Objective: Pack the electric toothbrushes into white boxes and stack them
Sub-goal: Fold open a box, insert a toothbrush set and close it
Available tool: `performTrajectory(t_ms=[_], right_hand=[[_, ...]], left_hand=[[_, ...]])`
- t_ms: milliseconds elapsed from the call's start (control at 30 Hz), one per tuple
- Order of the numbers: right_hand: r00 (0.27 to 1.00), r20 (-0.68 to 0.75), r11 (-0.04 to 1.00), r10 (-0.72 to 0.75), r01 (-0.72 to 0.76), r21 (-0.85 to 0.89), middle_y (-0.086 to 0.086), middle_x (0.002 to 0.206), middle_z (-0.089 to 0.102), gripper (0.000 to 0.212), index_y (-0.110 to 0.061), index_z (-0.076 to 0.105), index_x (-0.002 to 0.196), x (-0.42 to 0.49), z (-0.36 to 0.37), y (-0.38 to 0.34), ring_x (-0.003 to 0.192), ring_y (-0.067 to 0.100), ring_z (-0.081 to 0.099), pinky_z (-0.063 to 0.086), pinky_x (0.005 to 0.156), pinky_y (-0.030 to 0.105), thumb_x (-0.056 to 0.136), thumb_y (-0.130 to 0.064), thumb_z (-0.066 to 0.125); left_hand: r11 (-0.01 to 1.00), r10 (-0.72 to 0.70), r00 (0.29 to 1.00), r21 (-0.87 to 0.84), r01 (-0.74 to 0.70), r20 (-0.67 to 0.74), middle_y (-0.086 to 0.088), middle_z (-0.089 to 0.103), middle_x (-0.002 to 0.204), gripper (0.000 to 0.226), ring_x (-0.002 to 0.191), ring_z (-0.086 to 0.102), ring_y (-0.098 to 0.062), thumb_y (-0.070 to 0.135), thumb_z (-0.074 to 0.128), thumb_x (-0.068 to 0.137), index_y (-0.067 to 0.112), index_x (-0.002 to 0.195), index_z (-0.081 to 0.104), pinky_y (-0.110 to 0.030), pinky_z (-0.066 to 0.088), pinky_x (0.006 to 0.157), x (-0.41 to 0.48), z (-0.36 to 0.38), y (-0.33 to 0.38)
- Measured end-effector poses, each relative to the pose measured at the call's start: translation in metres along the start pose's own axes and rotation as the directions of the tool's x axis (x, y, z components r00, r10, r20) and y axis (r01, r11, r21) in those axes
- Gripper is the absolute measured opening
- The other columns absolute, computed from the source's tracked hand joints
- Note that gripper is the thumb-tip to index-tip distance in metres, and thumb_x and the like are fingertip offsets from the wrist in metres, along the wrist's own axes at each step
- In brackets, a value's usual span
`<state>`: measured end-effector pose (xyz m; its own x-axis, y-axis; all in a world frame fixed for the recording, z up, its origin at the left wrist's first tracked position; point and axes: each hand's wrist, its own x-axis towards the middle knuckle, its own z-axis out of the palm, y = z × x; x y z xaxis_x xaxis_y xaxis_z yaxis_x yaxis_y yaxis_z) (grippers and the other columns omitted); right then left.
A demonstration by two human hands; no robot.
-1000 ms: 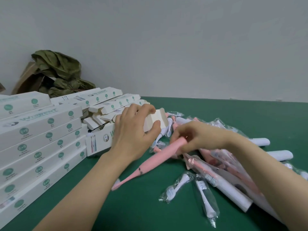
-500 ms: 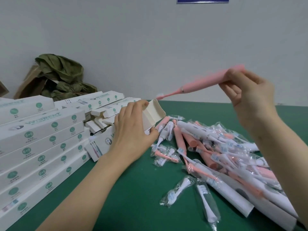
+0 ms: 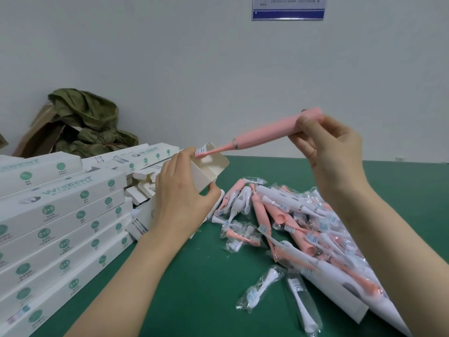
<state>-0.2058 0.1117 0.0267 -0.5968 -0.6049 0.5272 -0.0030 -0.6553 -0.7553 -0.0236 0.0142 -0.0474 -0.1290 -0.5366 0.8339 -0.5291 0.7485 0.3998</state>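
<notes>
Left hand (image 3: 179,200) grips the open white box (image 3: 209,170) near its mouth: fingers curled over the top, thumb against the lower edge. The end flap stands open and the mouth faces up and to the right. The box's rear end is hidden behind my hand. Right hand (image 3: 332,152) pinches the pink electric toothbrush (image 3: 264,137) at the butt end of the handle, thumb and fingertips round it, other fingers loosely curled. The toothbrush is in the air above the table (image 3: 184,288), tilted down to the left, with its bristle head at the box mouth, just beside my left fingertips. Can't tell whether the head touches the cardboard. Stack of closed white boxes (image 3: 60,215) with green round marks sits on the table at left, several layers high. Behind it is a heap of looser boxes (image 3: 143,176), some with flaps open. Right of the open box, partly under my right forearm, is a pile of pink and white toothbrushes (image 3: 291,222) and brush heads in clear bags. Two bagged brush heads (image 3: 261,288) lie apart from the pile, nearer me. Crumpled olive-green cloth (image 3: 85,122) over brown paper sits against the wall, far left. Blue-edged notice (image 3: 288,8) on the wall up top, text unreadable.
</notes>
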Motion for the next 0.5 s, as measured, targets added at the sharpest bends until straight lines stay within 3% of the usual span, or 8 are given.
performTrajectory(t_ms=[133,333,433,500], right_hand=[[0.998,0.059,0.998,-0.018,0.022,-0.060,-0.005,0.073,0.066,0.019,-0.010,0.069,0.076,-0.001,0.000,-0.001,0.083,0.013,0.065,0.054,0.079,0.021,0.085,0.004,0.059],[0.996,0.087,0.991,-0.002,0.013,-0.136,-0.001,0.084,0.072,0.021,-0.009,0.068,0.102,-0.016,0.005,0.008,0.087,0.012,0.069,0.054,0.076,0.018,0.084,0.001,0.063],[0.990,0.129,0.967,-0.047,0.078,-0.243,-0.006,0.088,0.073,0.027,-0.023,0.069,0.098,-0.030,0.017,0.020,0.086,0.006,0.068,0.054,0.077,0.019,0.080,-0.004,0.070],[0.977,0.188,0.907,-0.102,0.168,-0.386,-0.009,0.093,0.070,0.032,-0.030,0.068,0.099,-0.036,0.026,0.027,0.084,0.004,0.066,0.054,0.079,0.020,0.076,-0.010,0.076]], left_hand=[[0.999,-0.021,1.000,-0.037,0.020,-0.008,0.007,0.048,0.109,0.057,0.096,0.034,-0.003,0.020,0.071,0.070,0.013,0.122,0.048,-0.030,0.031,0.088,0.003,-0.001,-0.003],[0.998,0.060,0.997,-0.033,-0.059,0.040,0.009,0.047,0.108,0.058,0.093,0.034,-0.003,0.022,0.075,0.072,0.012,0.122,0.050,-0.029,0.032,0.084,-0.002,0.001,0.006],[0.994,0.092,0.993,-0.067,-0.088,0.069,0.008,0.050,0.109,0.057,0.099,0.041,-0.009,0.020,0.077,0.071,0.012,0.121,0.052,-0.025,0.030,0.086,-0.005,0.003,0.011],[0.993,0.094,0.993,-0.083,-0.088,0.070,0.012,0.045,0.107,0.058,0.095,0.037,-0.003,0.021,0.077,0.069,0.012,0.121,0.052,-0.025,0.029,0.085,-0.004,0.002,0.015]])
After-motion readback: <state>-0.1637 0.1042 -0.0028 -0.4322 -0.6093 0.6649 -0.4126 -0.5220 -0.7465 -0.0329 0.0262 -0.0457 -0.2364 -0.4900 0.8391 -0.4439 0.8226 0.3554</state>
